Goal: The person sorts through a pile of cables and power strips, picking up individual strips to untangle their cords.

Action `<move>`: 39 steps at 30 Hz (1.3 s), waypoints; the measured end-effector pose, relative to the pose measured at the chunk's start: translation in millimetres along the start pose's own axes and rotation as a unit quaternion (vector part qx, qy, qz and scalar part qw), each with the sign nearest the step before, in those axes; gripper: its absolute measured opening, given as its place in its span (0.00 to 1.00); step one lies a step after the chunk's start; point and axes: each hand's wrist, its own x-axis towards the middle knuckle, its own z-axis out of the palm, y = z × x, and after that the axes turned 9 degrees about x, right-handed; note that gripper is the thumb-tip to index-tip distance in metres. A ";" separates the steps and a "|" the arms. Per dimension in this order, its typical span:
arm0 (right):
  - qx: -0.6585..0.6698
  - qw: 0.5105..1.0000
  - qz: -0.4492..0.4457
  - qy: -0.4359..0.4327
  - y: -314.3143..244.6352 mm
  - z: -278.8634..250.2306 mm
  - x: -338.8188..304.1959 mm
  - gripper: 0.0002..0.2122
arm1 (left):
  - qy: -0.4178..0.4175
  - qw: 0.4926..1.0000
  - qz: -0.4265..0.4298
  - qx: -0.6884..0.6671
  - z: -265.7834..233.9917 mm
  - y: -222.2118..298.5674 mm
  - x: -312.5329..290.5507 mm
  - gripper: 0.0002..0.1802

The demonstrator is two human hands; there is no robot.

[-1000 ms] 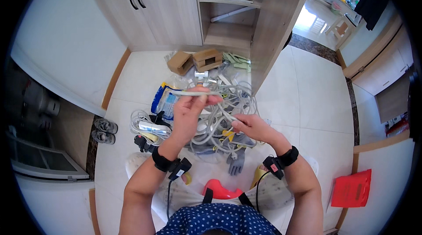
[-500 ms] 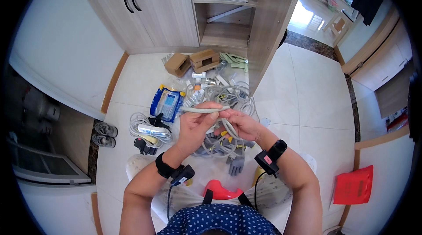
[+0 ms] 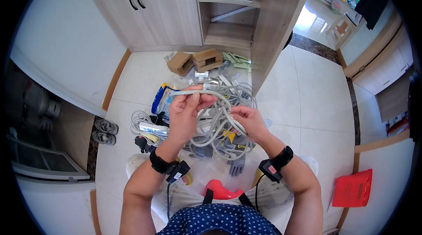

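Note:
A tangled grey cable [image 3: 223,98] hangs in loops between my two hands, over the pile on the floor. My left hand [image 3: 187,109] is closed on one stretch of it, thumb on top, at the left of the tangle. At the tangle's right side, my right hand [image 3: 248,122] pinches another part of the cable. Below the loops lie grey work gloves [image 3: 237,165] with yellow bits among them. Beside my left hand is a blue and yellow plastic package [image 3: 159,99], partly covered by the hand. Further left sits a bundled cable with a white block [image 3: 154,130].
Two open cardboard boxes [image 3: 207,59], green strips [image 3: 237,60] and a white pipe fitting [image 3: 201,75] lie before the wooden cabinet [image 3: 162,15]. Its open door [image 3: 281,28] stands at right. Grey shoes [image 3: 105,131] are at left, a red bag [image 3: 353,189] at right. A red object [image 3: 222,189] is near my lap.
My hands have moved apart, the left one to the left and slightly up, the right one to the right. The cable between them now spreads into wider, lower-hanging loops.

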 end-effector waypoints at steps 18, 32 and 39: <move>-0.097 0.990 -0.081 0.068 13.9 35.6 -40.4 0.07 | -0.157 0.859 -0.152 0.463 -0.5 -33.3 -25.0 0.45; -0.310 0.926 -0.184 -0.110 5.5 22.2 -68.8 0.17 | -0.011 0.992 -0.121 -0.023 -4.1 -9.1 -1.4 0.39; -0.168 0.973 -0.159 0.001 -4.7 -3.0 -48.0 0.12 | -0.071 0.990 -0.122 0.018 13.8 -22.9 -4.8 0.42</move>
